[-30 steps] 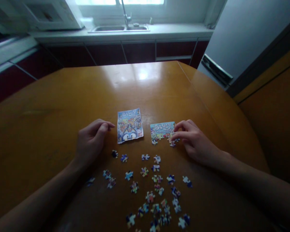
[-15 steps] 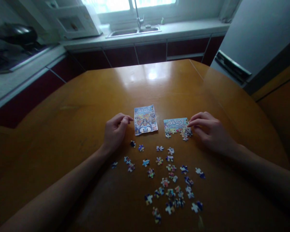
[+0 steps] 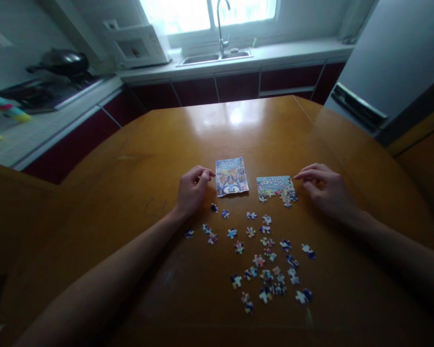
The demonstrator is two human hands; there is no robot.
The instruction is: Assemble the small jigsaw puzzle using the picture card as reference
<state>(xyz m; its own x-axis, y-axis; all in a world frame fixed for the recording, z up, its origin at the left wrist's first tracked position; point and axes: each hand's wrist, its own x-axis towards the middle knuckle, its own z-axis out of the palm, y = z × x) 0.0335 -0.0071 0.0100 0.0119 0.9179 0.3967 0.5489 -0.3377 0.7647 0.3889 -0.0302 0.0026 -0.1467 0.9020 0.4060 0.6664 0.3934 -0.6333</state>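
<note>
While your right hand [image 3: 320,187] lies just beside the joined puzzle section [image 3: 274,182], grip apart, a nudge could split its tabs. Left hand [image 3: 193,188]: by the picture sheet [image 3: 232,176], grip closure impossible to tell. Also on your worktop [image 3: 159,149]: loose pieces [image 3: 232,233] between your forearms [image 3: 130,262], in the way; an inward sweep could scatter them.

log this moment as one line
left hand: beside picture sheet | right hand: beside partial puzzle | loose pieces: on table

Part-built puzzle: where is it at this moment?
In the head view, the puzzle lies right of centre on the table, between the sheet and the right hand.
</note>
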